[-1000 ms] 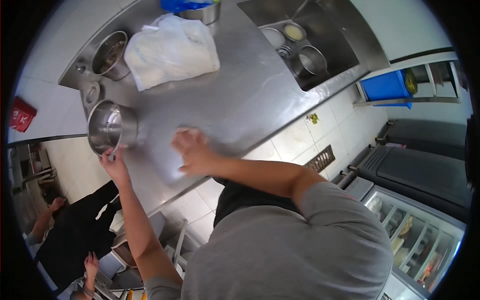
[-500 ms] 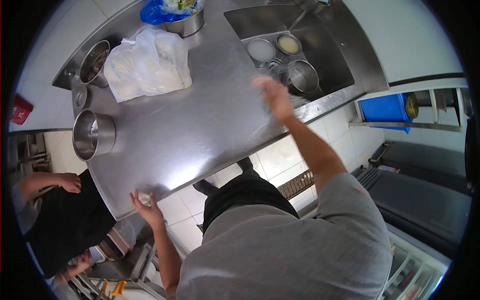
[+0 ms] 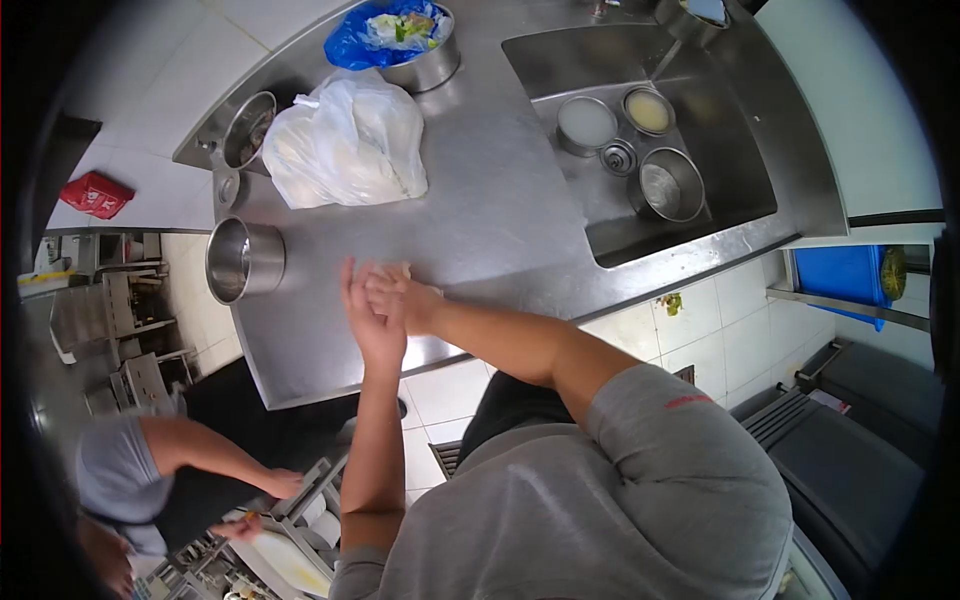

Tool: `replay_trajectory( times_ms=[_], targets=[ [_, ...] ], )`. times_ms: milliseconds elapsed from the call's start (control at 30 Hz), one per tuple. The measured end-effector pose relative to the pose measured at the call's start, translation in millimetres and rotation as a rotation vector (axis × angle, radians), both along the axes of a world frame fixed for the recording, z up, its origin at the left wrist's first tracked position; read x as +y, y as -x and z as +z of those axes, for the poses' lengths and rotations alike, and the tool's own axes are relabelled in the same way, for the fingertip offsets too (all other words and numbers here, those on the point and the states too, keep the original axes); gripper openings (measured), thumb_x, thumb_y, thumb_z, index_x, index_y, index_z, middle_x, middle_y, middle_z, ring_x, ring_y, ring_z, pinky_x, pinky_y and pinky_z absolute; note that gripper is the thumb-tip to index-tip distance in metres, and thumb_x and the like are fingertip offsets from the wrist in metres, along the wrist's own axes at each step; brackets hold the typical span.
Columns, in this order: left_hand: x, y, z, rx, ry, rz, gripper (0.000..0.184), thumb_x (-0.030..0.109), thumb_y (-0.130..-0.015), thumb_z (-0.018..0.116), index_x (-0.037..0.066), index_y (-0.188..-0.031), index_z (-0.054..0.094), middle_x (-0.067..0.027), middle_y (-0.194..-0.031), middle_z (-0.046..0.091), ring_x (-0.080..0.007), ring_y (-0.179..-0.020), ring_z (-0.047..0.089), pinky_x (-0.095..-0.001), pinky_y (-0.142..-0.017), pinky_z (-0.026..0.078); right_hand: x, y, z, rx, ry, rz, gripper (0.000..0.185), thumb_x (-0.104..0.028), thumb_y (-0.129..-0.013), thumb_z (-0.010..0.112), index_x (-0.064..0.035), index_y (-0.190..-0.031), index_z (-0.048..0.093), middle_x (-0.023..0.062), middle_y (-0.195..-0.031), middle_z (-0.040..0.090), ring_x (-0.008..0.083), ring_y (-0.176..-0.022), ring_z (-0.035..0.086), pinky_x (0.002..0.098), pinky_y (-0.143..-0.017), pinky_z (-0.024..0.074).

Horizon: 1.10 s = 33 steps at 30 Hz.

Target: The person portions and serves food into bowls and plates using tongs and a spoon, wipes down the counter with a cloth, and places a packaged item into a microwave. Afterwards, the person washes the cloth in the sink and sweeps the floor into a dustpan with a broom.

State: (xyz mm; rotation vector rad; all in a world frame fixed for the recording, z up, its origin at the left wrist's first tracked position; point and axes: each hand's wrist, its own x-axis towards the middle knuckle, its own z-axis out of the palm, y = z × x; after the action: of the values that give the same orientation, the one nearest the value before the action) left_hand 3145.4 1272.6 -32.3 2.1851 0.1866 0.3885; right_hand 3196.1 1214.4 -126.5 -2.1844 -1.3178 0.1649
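Left hand (image 3: 376, 325) and right hand (image 3: 408, 298) press together over the worktop (image 3: 482, 215); I cannot tell whether they grip anything. I see the white bag (image 3: 345, 150) beyond them, the steel pot (image 3: 264, 260) to their left.

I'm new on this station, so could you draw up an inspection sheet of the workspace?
Surface: steel counter, reflecting light.
Work items: metal pot, upright near the counter's corner; white bag behind.
Clutter: blue bag over another pot's rim; three containers in the sink.
Hands: left hand and right hand together, blurred, contents unclear.
Cables: nothing seen.
Surroundings: co-worker at left; green scraps on floor.
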Motion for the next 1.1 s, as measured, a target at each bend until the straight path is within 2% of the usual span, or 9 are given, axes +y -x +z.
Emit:
replay_trajectory(
  times_ms=[167, 200, 233, 300, 400, 467, 700, 833, 1100],
  targets=[
    [36.0, 6.5, -22.4, 0.035, -0.115, 0.007, 0.040, 0.012, -0.080, 0.066, 0.005, -0.117, 0.053, -0.0199, -0.133, 0.043, -0.0352, -0.124, 0.040, -0.0405, -0.102, 0.032, -59.0, -89.8, -19.8, -0.045, 0.111, -0.570, 0.040, -0.012, -0.085, 0.044, -0.0046, -0.124, 0.047, 0.0182, -0.133, 0.041, 0.0375, -0.129, 0.031, 0.0534, -0.104, 0.0259],
    [46.4, 15.5, -26.5, 0.042, -0.104, 0.032, 0.039, 0.012, -0.080, 0.066, 0.005, -0.116, 0.053, -0.0201, -0.131, 0.044, -0.0352, -0.123, 0.041, -0.0406, -0.102, 0.032, -91.6, -106.8, -50.2, -0.265, 0.037, -0.650, 0.040, -0.012, -0.085, 0.044, -0.0047, -0.125, 0.047, 0.0181, -0.128, 0.044, 0.0359, -0.123, 0.039, 0.0526, -0.101, 0.0289],
    [55.3, 27.2, -31.3, 0.051, -0.092, 0.056, 0.038, 0.012, -0.081, 0.065, 0.005, -0.116, 0.054, -0.0203, -0.130, 0.045, -0.0351, -0.123, 0.041, -0.0406, -0.102, 0.032, -122.4, -123.6, -26.3, -0.068, 0.216, -0.842, 0.034, -0.019, -0.083, 0.051, -0.0103, -0.116, 0.051, 0.0126, -0.120, 0.048, 0.0323, -0.113, 0.045, 0.0480, -0.094, 0.0359],
    [68.4, 54.2, -43.1, 0.129, -0.079, 0.141, 0.035, 0.013, -0.081, 0.064, 0.005, -0.114, 0.055, -0.0205, -0.129, 0.046, -0.0351, -0.122, 0.042, -0.0411, -0.102, 0.032, -192.9, -152.0, -42.3, -0.520, 0.377, -1.007, 0.034, -0.020, -0.081, 0.054, -0.0068, -0.112, 0.051, 0.0166, -0.111, 0.052, 0.0315, -0.107, 0.048, 0.0464, -0.090, 0.0380],
    [75.5, 75.2, -65.7, 0.152, -0.080, 0.212, 0.034, 0.013, -0.082, 0.063, 0.004, -0.114, 0.055, -0.0206, -0.128, 0.047, -0.0354, -0.121, 0.042, -0.0417, -0.101, 0.032, -312.1, -217.9, -63.9, -0.217, 0.339, -0.972, 0.027, -0.016, -0.081, 0.051, 0.0003, -0.100, 0.063, 0.0172, -0.090, 0.063, 0.0351, -0.088, 0.059, 0.0414, -0.080, 0.0463],
    [71.7, 74.8, -73.0, 0.160, -0.087, 0.246, 0.033, 0.013, -0.082, 0.063, 0.004, -0.113, 0.055, -0.0209, -0.128, 0.047, -0.0354, -0.122, 0.042, -0.0414, -0.102, 0.032, -352.4, -231.3, -47.3, -0.177, -0.027, -1.187, 0.027, -0.016, -0.083, 0.050, -0.0003, -0.101, 0.063, 0.0164, -0.078, 0.064, 0.0375, -0.074, 0.061, 0.0400, -0.074, 0.0490],
    [17.6, -78.2, -24.8, -0.048, -0.293, 0.145, 0.052, 0.020, -0.080, 0.066, 0.007, -0.127, 0.048, -0.0237, -0.141, 0.030, -0.0388, -0.129, 0.031, -0.0448, -0.104, 0.028, -442.6, -313.5, -32.9, -0.312, 0.270, -1.177, 0.029, -0.019, -0.084, 0.051, -0.0086, -0.110, 0.060, 0.0132, -0.110, 0.058, 0.0361, -0.100, 0.053, 0.0447, -0.086, 0.0439],
    [-8.5, -175.7, -13.4, 0.056, -0.774, 0.148, 0.056, 0.027, -0.081, 0.063, 0.012, -0.132, 0.044, -0.0114, -0.145, 0.030, -0.0311, -0.133, 0.028, -0.0513, -0.105, 0.024, -415.5, -370.7, 18.8, -0.462, 0.252, -1.054, 0.045, -0.017, -0.084, 0.052, -0.0126, -0.129, 0.046, 0.0090, -0.130, 0.045, 0.0352, -0.107, 0.050, 0.0460, -0.090, 0.0412],
    [-19.2, -158.5, -47.8, 0.139, -0.698, 0.402, 0.053, 0.028, -0.084, 0.059, 0.017, -0.133, 0.042, -0.0027, -0.147, 0.029, -0.0264, -0.136, 0.024, -0.0552, -0.107, 0.018, -408.3, -439.5, -19.7, -0.079, 0.437, -0.908, 0.058, -0.004, -0.082, 0.053, -0.0035, -0.136, 0.032, 0.0121, -0.142, 0.032, 0.0371, -0.112, 0.047, 0.0461, -0.093, 0.0395]
  ],
)
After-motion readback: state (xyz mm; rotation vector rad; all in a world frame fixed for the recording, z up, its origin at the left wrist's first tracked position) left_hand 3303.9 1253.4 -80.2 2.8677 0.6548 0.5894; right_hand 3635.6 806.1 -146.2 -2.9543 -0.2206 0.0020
